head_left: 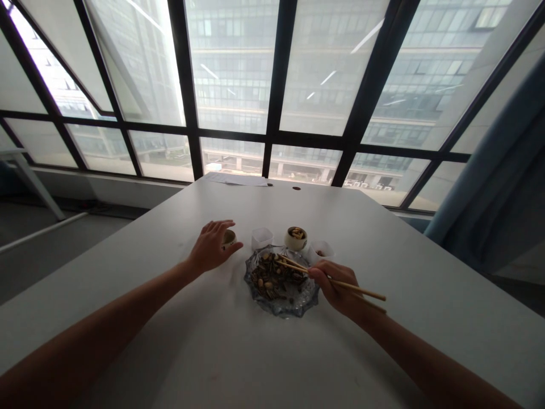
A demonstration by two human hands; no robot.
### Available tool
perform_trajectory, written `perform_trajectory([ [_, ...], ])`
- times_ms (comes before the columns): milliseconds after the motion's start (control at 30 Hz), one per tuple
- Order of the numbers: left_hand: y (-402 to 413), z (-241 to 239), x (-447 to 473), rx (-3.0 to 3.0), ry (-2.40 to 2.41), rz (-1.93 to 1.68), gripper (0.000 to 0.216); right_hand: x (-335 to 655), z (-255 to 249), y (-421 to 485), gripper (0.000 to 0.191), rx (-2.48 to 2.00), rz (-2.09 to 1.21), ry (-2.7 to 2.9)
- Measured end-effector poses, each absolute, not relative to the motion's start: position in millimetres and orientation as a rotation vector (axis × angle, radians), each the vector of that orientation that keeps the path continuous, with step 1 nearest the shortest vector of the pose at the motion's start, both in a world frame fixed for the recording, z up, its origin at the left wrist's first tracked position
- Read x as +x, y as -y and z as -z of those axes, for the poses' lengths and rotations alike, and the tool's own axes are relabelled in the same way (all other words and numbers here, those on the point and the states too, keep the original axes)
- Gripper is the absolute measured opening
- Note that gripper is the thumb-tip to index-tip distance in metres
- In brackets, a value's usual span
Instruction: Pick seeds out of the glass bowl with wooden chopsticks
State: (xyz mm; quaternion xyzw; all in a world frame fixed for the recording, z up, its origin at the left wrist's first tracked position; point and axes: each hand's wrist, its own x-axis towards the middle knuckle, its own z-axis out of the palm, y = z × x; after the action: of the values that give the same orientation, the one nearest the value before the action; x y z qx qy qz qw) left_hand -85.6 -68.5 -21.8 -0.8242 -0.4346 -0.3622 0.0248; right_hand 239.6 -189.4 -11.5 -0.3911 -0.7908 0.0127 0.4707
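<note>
My right hand (pixel 338 282) grips a pair of wooden chopsticks (pixel 361 291). Their tips reach into a scalloped glass dish (pixel 279 311) holding a mix of small brown pieces and paler nut-like ones (pixel 264 283). Whether the tips pinch a piece is too small to tell. My left hand (pixel 213 245) curves around the side of a small pale cup (pixel 229 238), thumb and fingers apart; its fingers partly hide that cup. Behind the dish stand a clear plastic container (pixel 261 237), a round cup (pixel 296 238) with tan pieces inside, and another clear container (pixel 322 250) with a few dark bits.
Everything stands on a long white table (pixel 179 341). Paper sheets (pixel 236 180) lie at its far end, near a dark round spot (pixel 296 188). Beyond are large framed windows, with a blue curtain (pixel 481 170) to the right and a white table leg (pixel 40 187) at left.
</note>
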Motion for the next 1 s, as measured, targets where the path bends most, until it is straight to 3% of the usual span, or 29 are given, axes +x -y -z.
perform_trajectory([
  [233, 66.2, 53.8, -95.3, -2.421, 1.646, 1.32, 0.069, 242.1, 10.6, 188.6, 0.024, -0.895, 0.043, 2.118],
  [433, 65.0, 53.5, -94.1, -2.496, 1.869, 1.249, 0.086, 242.2, 8.3, 190.8, 0.032, -0.869, 0.067, 2.131],
  [1000, 65.6, 50.1, -92.3, -2.547, 1.82, 1.352, 0.09, 241.5, 15.0, 190.0, 0.053, -1.09, -0.221, 1.637],
])
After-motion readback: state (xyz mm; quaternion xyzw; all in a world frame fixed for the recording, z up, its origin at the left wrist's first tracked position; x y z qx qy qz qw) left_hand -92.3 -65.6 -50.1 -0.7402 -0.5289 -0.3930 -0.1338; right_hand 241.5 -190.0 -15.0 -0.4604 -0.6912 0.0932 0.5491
